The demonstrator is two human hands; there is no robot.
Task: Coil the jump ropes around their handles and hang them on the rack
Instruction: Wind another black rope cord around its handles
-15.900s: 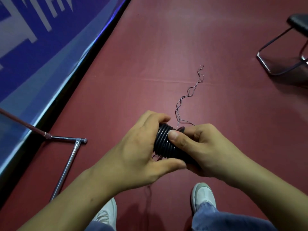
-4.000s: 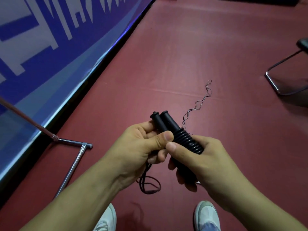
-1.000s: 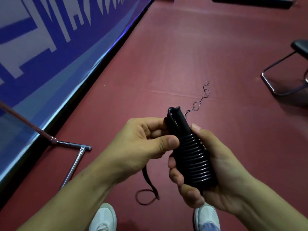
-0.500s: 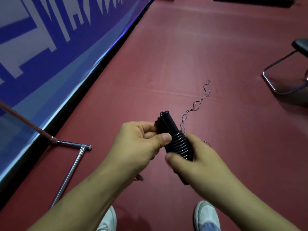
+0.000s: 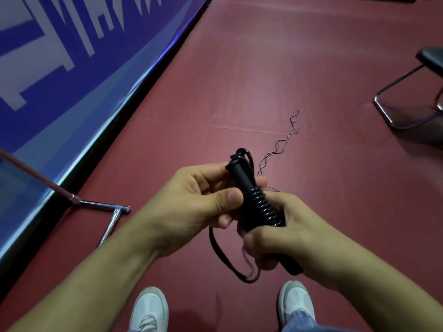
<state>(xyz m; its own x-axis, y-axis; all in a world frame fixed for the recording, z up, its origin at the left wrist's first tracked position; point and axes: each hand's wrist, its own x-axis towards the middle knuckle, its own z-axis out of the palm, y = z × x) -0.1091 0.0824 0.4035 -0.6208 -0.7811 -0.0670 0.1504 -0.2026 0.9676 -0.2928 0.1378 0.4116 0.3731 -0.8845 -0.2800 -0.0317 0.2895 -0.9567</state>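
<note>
One blue banner with white block shapes (image 5: 60, 56) runs along the left edge of the dark red floor (image 5: 263, 68). One chrome metal tube frame (image 5: 100, 204) stands on the floor at the banner's foot, with a reddish rod meeting it at a joint. Two white lace-up shoes sit at the bottom edge, toes forward: we log the left shoe (image 5: 148, 310) and the right shoe (image 5: 297, 303).

Two bare hands are held above the floor, ahead of the shoes.

One left hand (image 5: 201, 202): the thumb presses on the top turns of the coil. The fingers curl round the far side of the bare upper handle end, clamped on it.

One black jump rope (image 5: 260, 207) is held off the floor between both hands, tilted with its upper end toward the left.
- We count at least six tight turns of cord round the handles.
- One small bight of cord is hooked over the top end.
- One loose loop (image 5: 223, 256) hangs below the left hand.
- We cannot tell how many handles lie inside the coil.

One right hand (image 5: 287, 236): the fingers are wrapped tight round the lower part of the coil. One black handle end shows beneath the palm.

One thin twisted wire (image 5: 280, 144) lies on the floor beyond the hands. One black-seated chair with a metal sled frame (image 5: 431, 59) stands at the far right, well apart from the rope.
</note>
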